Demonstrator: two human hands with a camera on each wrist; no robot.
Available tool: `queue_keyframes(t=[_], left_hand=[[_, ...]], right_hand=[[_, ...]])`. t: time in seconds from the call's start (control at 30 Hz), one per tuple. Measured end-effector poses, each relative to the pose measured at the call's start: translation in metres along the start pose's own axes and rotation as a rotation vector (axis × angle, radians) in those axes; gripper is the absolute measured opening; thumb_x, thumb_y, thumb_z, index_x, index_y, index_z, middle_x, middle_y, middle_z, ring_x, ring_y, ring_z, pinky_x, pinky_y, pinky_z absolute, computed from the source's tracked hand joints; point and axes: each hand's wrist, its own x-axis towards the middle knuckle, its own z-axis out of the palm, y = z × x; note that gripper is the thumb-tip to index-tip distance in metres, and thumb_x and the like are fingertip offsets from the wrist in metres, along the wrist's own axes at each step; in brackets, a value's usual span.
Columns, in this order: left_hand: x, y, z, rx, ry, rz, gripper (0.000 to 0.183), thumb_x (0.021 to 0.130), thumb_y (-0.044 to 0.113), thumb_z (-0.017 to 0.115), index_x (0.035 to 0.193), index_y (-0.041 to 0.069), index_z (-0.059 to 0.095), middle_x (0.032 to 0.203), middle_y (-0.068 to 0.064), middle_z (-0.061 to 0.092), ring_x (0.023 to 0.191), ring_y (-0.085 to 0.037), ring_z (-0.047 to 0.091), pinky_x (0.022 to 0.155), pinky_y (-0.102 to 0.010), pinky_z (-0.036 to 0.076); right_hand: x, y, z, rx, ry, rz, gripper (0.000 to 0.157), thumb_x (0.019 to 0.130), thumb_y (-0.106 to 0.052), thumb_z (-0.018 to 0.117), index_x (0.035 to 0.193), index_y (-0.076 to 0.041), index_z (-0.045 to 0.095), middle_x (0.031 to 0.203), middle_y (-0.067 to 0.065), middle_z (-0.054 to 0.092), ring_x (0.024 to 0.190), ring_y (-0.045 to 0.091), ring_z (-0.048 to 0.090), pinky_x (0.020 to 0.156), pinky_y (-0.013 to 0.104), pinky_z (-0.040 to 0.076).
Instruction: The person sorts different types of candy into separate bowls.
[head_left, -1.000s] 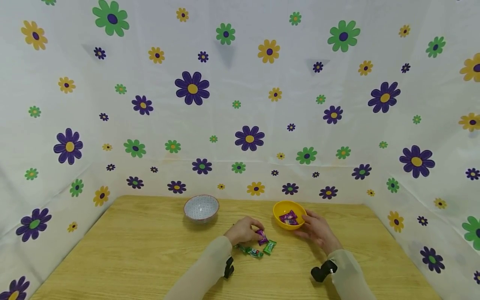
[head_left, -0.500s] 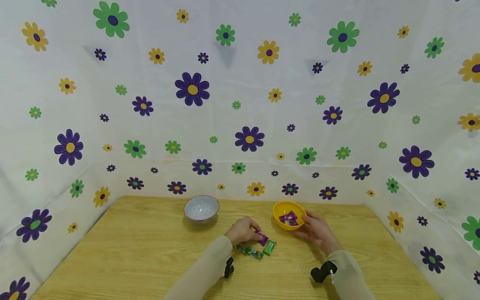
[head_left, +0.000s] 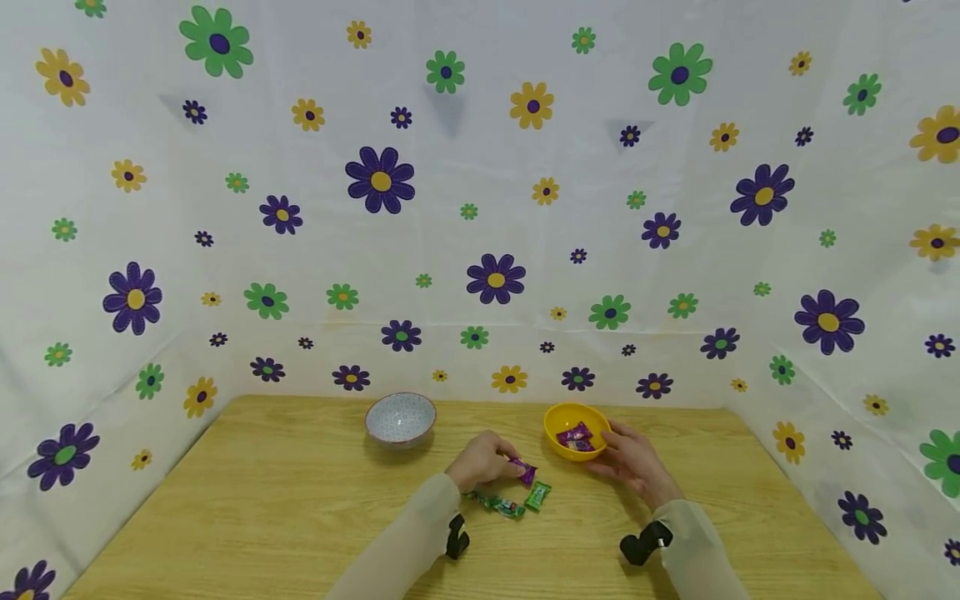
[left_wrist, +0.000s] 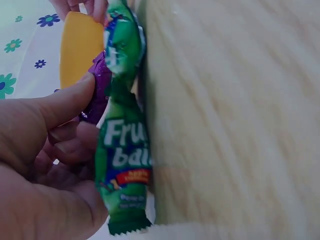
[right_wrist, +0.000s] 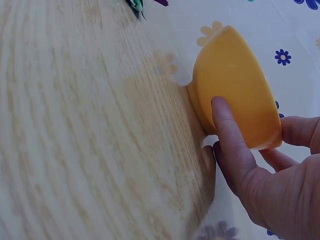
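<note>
My left hand (head_left: 483, 463) pinches a purple-wrapped candy (head_left: 527, 472) between thumb and fingers, low over the table. Several green-wrapped candies lie around that hand: one flat-wrapped green candy (head_left: 537, 496) to the right, and a twist-like green candy (head_left: 509, 507) just in front. In the left wrist view a green candy (left_wrist: 125, 160) with white lettering partly covers the purple one. My right hand (head_left: 637, 464) holds the side of a yellow bowl (head_left: 572, 456), thumb on its outer wall and a finger at the rim (right_wrist: 278, 134). Purple-wrapped candies (head_left: 576, 435) lie inside the bowl, which stands upright.
A grey patterned bowl (head_left: 400, 418) with a reddish rim stands toward the back, left of the yellow bowl. The wooden table (head_left: 300, 500) is enclosed by a white cloth (head_left: 450, 233) printed with flowers. Black straps (head_left: 647, 543) sit around both wrists.
The head view has shifted slightly. Both hands keep nearly the same place; the purple candy stays pinched on the left, and the right hand remains on the yellow bowl.
</note>
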Motion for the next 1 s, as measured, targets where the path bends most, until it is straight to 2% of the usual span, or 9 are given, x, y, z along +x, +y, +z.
queue_keyframes(t=[0.13,0.23,0.47,0.67,0.77,1.0], left_hand=[[0.002,0.002,-0.001,-0.002,0.034,0.015,0.011,0.085,0.013,0.076,0.091,0.004,0.077,0.084,-0.004,0.063,0.070,-0.015,0.046,0.055,-0.023,0.037],[0.004,0.003,-0.001,-0.022,0.042,-0.001,0.011,0.085,0.013,0.075,0.093,0.005,0.077,0.086,-0.004,0.062,0.075,-0.016,0.046,0.058,-0.024,0.035],[0.007,0.005,0.003,-0.064,0.052,0.033,0.016,0.088,0.011,0.071,0.100,0.002,0.076,0.078,-0.003,0.058,0.063,-0.013,0.043,0.052,-0.021,0.035],[0.013,0.007,0.007,-0.110,0.077,-0.021,0.021,0.089,0.016,0.072,0.105,0.002,0.074,0.099,-0.007,0.063,0.080,-0.016,0.046,0.064,-0.024,0.037],[0.016,0.008,0.010,-0.139,0.083,-0.053,0.026,0.088,0.018,0.073,0.109,0.002,0.074,0.095,-0.008,0.062,0.074,-0.016,0.046,0.060,-0.024,0.036],[0.020,0.017,0.012,-0.120,0.136,-0.032,0.024,0.088,0.022,0.074,0.106,0.007,0.075,0.085,-0.002,0.057,0.070,-0.016,0.044,0.057,-0.024,0.035]], right_hand=[[0.002,0.000,0.000,0.006,-0.003,0.000,0.055,0.106,-0.016,0.040,0.156,-0.004,0.019,0.156,0.027,0.027,0.137,0.046,0.038,0.093,0.045,0.053],[0.002,0.001,0.000,0.004,-0.007,-0.002,0.055,0.106,-0.016,0.040,0.156,-0.004,0.019,0.155,0.027,0.027,0.137,0.046,0.039,0.093,0.044,0.054],[0.002,0.003,-0.002,0.007,-0.008,-0.002,0.055,0.106,-0.017,0.040,0.156,-0.004,0.020,0.155,0.028,0.028,0.136,0.046,0.040,0.092,0.043,0.054],[0.003,0.003,-0.004,0.005,-0.007,-0.005,0.054,0.107,-0.017,0.039,0.156,-0.004,0.020,0.155,0.027,0.029,0.136,0.045,0.040,0.092,0.044,0.054],[0.003,0.002,-0.004,0.006,-0.003,-0.006,0.054,0.107,-0.016,0.039,0.155,-0.004,0.020,0.154,0.028,0.029,0.136,0.045,0.040,0.093,0.044,0.054],[0.003,0.001,-0.002,0.000,-0.002,-0.006,0.054,0.106,-0.015,0.040,0.155,-0.003,0.020,0.155,0.028,0.028,0.138,0.046,0.037,0.094,0.047,0.053]])
